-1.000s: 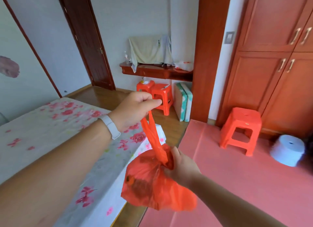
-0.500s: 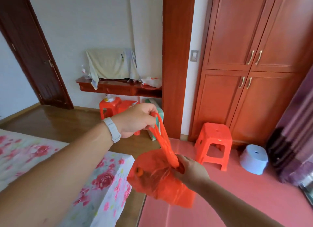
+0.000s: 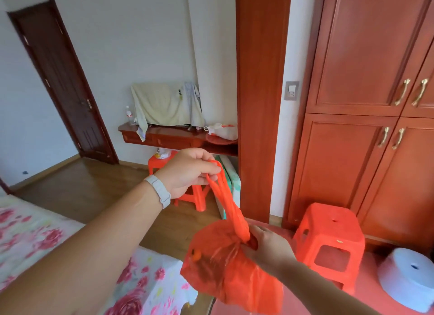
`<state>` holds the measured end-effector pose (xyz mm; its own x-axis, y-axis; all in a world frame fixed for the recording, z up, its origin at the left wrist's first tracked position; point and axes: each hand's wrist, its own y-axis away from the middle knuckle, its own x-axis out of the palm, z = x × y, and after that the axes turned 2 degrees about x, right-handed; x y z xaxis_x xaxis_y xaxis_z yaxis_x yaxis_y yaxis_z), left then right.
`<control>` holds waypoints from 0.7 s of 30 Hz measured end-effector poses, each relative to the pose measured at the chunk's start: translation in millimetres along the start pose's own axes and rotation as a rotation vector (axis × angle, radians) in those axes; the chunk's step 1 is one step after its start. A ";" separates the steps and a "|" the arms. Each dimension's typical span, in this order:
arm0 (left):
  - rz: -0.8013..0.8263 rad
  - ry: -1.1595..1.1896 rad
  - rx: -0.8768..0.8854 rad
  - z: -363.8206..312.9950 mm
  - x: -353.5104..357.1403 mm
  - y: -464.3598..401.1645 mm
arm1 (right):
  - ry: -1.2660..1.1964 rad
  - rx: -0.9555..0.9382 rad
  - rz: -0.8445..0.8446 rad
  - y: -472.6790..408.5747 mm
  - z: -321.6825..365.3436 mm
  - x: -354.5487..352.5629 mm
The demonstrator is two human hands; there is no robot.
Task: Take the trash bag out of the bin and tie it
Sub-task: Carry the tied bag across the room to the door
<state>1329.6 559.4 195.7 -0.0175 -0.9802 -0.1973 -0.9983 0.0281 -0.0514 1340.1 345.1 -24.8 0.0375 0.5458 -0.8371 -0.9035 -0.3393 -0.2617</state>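
I am looking into a bedroom with white walls, a wooden floor and a red floor covering on the right side. In mid-air in front of me hangs the thin, crinkled orange-red plastic trash bag (image 3: 225, 267), already out of any bin, with dark contents showing through its lower body. My left hand (image 3: 187, 171) is raised above and to the left of the bag, its fingers pinched closed on the two stretched handle loops (image 3: 223, 192), which run down taut from that grip to the gathered neck. My right hand (image 3: 265, 246) is lower, closed around that neck right where the loops meet the bag's body, so the body bulges below and to the left of this grip. A pale grey wristband (image 3: 159, 193) sits on my left wrist.

Below the left forearm lies a white bedspread printed with pink roses (image 3: 28, 232). Just right of the lower grip stands a bright orange plastic stool (image 3: 328, 234), and beyond it a pale blue round plastic tub (image 3: 408, 281) lies upside down on the floor. Behind those is a tall reddish-brown wooden wardrobe with brass handles (image 3: 352, 150). Beyond the upper grip, a wall-mounted reddish wooden shelf (image 3: 169, 137) carries a cream towel (image 3: 162, 103). I can read no writing or labels anywhere.
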 end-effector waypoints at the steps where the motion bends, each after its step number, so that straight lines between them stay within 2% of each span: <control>1: -0.008 0.003 0.004 -1.2 0.1 -15.5 | -0.010 -0.016 0.007 -17.1 -8.2 -0.1; 10: -0.110 0.109 -0.024 11.1 -29.9 -117.9 | -0.017 -0.053 -0.027 -150.1 -41.5 9.3; 21: -0.116 0.289 0.126 66.1 -127.6 -263.6 | 0.077 -0.036 0.024 -327.6 -23.7 83.5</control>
<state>1598.7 690.0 169.7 0.0631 -0.9928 0.1018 -0.9800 -0.0810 -0.1817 1649.4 483.7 -20.3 0.0498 0.4773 -0.8773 -0.8888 -0.3795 -0.2569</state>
